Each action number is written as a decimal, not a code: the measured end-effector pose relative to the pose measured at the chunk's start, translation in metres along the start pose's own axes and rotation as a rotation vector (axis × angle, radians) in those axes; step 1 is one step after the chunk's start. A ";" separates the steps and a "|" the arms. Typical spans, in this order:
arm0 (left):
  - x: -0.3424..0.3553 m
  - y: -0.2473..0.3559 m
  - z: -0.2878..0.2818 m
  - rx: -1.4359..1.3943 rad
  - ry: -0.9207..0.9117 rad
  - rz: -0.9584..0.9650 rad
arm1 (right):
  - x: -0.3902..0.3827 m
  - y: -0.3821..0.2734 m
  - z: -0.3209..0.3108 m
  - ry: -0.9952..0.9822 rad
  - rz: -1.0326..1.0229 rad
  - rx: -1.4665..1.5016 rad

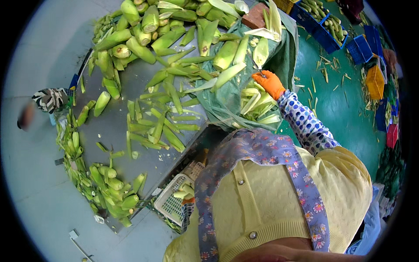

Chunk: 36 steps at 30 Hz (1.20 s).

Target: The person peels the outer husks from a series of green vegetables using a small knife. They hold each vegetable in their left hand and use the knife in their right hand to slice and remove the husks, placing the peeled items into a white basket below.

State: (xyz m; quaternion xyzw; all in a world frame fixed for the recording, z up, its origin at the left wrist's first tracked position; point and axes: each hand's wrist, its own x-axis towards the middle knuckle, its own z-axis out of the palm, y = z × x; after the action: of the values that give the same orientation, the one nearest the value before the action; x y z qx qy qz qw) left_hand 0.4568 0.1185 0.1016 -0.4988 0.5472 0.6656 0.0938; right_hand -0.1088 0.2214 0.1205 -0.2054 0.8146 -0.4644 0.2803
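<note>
My right hand (271, 84), in an orange glove and a sleeve with blue dots, is closed around a small dark metal tool (262, 75), perhaps a knife. Beneath it, pale green husk pieces (253, 104) lie heaped on a green cloth (222, 101). Only a bit of orange glove shows of my left hand (188, 201), low beside a white plastic basket (168, 201); its fingers are hidden. Right by that glove are pale, partly stripped ears (185, 191), and I cannot tell whether they are held. Green-husked ears, apparently corn (140, 49), pile up on the grey table (109, 135).
Loose husk leaves (159, 126) scatter over the table's middle. A reddish brick (255, 16) rests on the cloth's far side. Blue crates (321, 28) of green ears and a yellow basket (375, 82) stand far right. Another person in a camouflage cap (50, 99) is at the left.
</note>
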 end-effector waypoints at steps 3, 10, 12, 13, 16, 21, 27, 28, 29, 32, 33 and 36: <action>0.027 0.071 -0.016 -0.059 -0.040 0.210 | 0.013 0.001 0.025 -0.023 0.089 0.008; 0.197 0.333 -0.062 0.215 -0.025 0.635 | 0.002 -0.019 0.023 -0.113 0.255 -0.503; 0.299 0.406 -0.065 0.434 0.094 0.864 | -0.004 0.024 0.040 0.053 -0.123 -0.475; 0.339 0.449 -0.064 0.489 0.146 0.996 | -0.016 -0.008 0.032 0.099 0.055 -0.407; 0.488 0.531 -0.062 1.231 0.578 1.271 | -0.052 -0.003 0.023 0.197 0.287 -0.374; 0.604 0.545 0.002 1.456 0.671 1.247 | -0.124 0.056 0.014 0.401 0.584 -0.296; 0.564 0.566 0.032 1.148 0.519 1.382 | -0.165 0.047 0.023 0.567 0.640 -0.263; 0.553 0.566 0.033 1.082 0.472 1.395 | -0.163 0.052 0.023 0.584 0.612 -0.274; 0.534 0.555 0.026 1.023 0.410 1.408 | -0.175 0.048 0.033 0.600 0.598 -0.272; 0.485 0.556 0.005 0.753 0.250 1.438 | -0.161 0.019 0.019 0.580 0.516 -0.280; 0.469 0.557 -0.003 0.674 0.197 1.441 | -0.155 0.000 0.016 0.584 0.494 -0.299; 0.414 0.566 -0.013 0.697 0.141 1.358 | -0.145 -0.026 0.017 0.643 0.405 -0.142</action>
State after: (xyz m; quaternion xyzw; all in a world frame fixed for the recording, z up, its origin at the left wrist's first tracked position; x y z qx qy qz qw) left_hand -0.1166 -0.2832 0.1453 -0.0362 0.9165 0.3327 -0.2191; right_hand 0.0139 0.2841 0.1744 0.0968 0.9151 -0.3828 0.0817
